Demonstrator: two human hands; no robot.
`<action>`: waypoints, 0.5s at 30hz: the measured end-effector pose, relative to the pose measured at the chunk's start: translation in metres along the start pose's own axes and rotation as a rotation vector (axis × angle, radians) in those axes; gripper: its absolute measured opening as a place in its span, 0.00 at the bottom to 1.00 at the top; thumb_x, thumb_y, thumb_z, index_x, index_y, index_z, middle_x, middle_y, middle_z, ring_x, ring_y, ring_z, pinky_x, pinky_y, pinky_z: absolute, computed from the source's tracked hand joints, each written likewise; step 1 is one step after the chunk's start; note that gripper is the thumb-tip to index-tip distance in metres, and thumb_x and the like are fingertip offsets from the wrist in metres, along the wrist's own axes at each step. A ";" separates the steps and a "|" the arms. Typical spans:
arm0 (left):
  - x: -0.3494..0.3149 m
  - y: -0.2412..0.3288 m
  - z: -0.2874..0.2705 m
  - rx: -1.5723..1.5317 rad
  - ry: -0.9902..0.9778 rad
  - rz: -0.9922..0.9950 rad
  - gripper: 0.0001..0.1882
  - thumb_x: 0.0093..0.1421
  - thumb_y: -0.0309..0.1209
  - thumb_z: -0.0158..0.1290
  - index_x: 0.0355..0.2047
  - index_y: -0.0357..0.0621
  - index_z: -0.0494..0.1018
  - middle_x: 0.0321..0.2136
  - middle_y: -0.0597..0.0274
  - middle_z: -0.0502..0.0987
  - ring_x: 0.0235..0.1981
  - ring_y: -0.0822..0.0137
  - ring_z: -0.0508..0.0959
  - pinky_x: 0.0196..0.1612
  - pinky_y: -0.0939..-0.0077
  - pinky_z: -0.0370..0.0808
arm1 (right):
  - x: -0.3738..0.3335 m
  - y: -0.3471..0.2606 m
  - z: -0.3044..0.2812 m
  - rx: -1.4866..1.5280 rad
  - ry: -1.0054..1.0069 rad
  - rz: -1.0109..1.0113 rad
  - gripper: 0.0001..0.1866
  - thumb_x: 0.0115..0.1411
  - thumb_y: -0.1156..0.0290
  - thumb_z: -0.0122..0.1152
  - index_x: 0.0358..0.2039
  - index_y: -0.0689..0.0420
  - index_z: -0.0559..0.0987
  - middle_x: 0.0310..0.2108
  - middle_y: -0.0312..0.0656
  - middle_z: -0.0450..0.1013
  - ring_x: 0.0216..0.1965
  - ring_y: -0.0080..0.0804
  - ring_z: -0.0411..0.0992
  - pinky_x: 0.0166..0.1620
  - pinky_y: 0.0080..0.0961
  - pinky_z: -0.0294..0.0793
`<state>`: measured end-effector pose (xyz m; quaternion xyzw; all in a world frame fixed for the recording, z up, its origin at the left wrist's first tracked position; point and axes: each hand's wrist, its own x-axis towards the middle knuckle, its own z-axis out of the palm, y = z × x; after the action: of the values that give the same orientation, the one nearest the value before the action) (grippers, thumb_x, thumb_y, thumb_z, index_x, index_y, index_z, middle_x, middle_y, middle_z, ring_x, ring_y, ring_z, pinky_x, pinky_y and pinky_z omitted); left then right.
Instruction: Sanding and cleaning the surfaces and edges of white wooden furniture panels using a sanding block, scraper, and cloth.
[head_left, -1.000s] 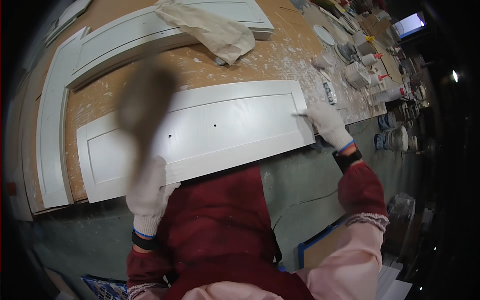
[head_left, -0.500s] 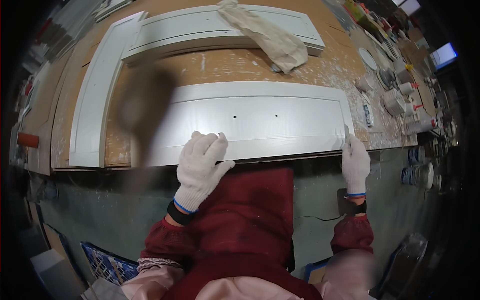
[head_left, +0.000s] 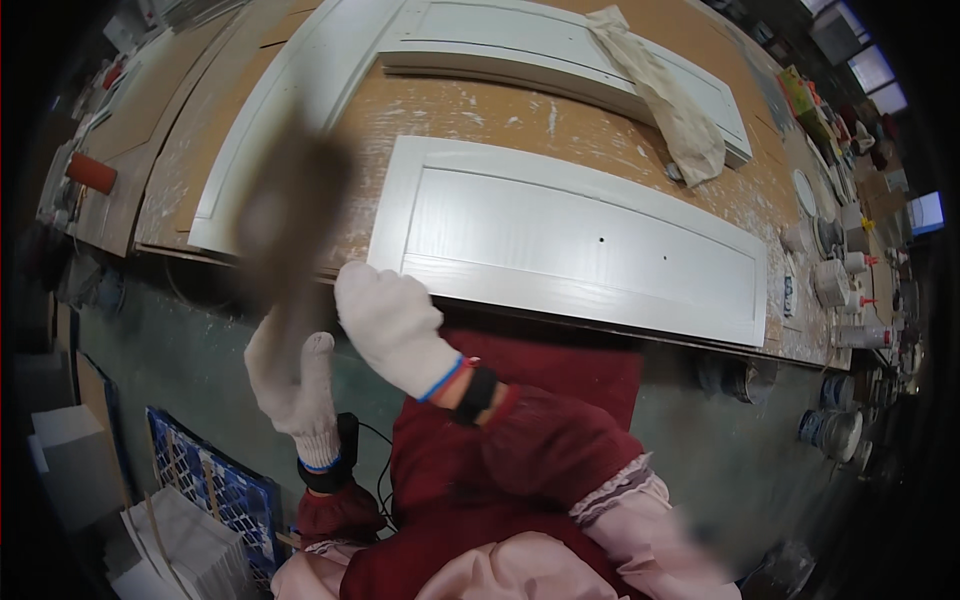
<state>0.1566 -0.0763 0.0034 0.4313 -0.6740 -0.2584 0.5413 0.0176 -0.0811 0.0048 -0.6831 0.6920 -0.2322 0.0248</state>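
Observation:
A white panel (head_left: 560, 235) with a recessed centre and two small dark holes lies on the work table. My right hand (head_left: 392, 328), in a white knit glove, is at the panel's front left corner. Its fingers are curled together, and whatever they hold is hidden. To its left, off the table's front edge, my gloved left hand (head_left: 303, 390) has its thumb apart from its fingers. A dark blurred smear in the view partly covers those fingers.
Behind lie more white panels (head_left: 500, 38), with a crumpled beige cloth (head_left: 665, 100) across one. Another long panel (head_left: 265, 140) lies at left. An orange cylinder (head_left: 90, 173) sits far left. Bottles (head_left: 850, 262) crowd the right, tubs (head_left: 830, 425) stand below, and stacked boards (head_left: 195, 545) lower left.
My right hand has gone from the panel's right end to its left corner. My left hand has left the panel's front edge and moved left. The view has turned, so the panel appears tilted.

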 end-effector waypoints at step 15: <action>-0.016 0.016 0.041 0.019 -0.513 0.290 0.17 0.43 0.24 0.65 0.37 0.43 0.76 0.32 0.61 0.78 0.35 0.57 0.77 0.44 0.64 0.75 | 0.093 0.116 -0.060 -0.154 -0.122 0.184 0.10 0.61 0.64 0.52 0.38 0.50 0.80 0.36 0.47 0.77 0.41 0.49 0.75 0.42 0.42 0.75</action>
<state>0.1129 -0.0593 -0.0034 0.2561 -0.8457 -0.2725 0.3806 -0.1177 -0.1578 0.0433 -0.6296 0.7646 -0.1330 0.0357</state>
